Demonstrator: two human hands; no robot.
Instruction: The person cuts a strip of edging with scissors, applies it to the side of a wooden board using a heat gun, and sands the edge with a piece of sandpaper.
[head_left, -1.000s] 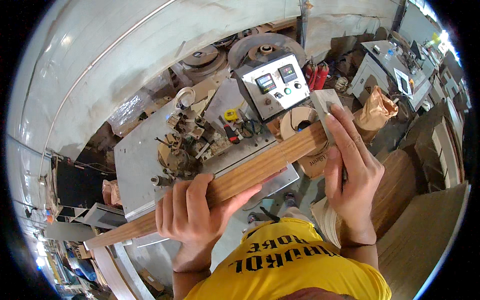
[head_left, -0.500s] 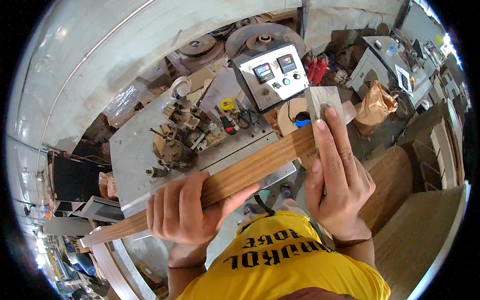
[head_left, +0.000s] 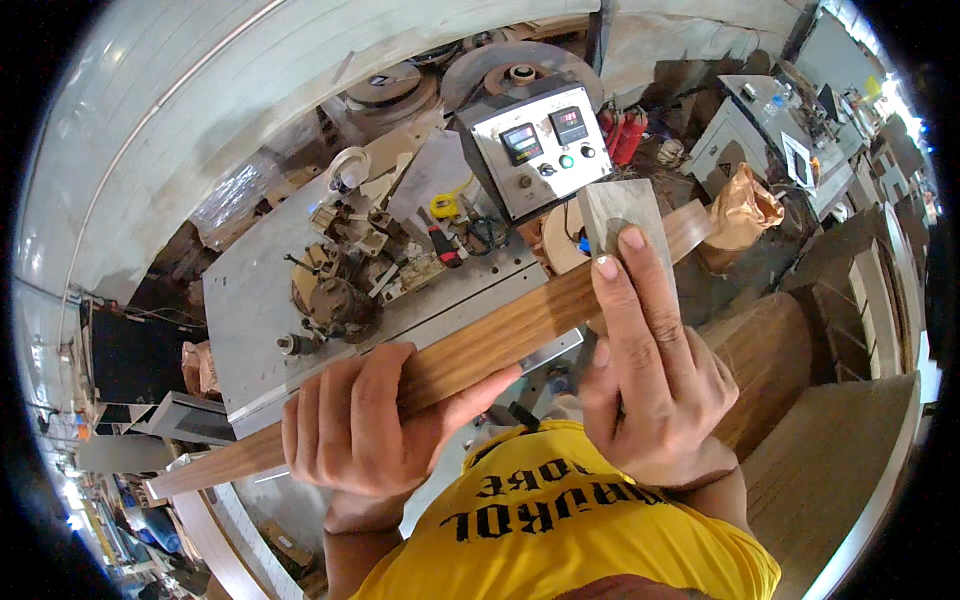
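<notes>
A long brown wood-grain strip slants across the view, its left end low and its right end higher. My left hand is wrapped round it left of the middle, thumb stretched along the near side. My right hand grips a flat greyish block, probably a sanding block, with two fingers laid along its top. The block crosses the strip near its right end and seems to rest on it. Part of the block's underside is hidden by my fingers.
Beyond the strip stands a metal worktable with a greasy machine assembly, a red-and-black screwdriver and a yellow tape measure. A control box sits behind. Brown paper bag and large boards are at right.
My right hand and the block have shifted left along the strip, so more of its right end shows. The left hand keeps its hold.
</notes>
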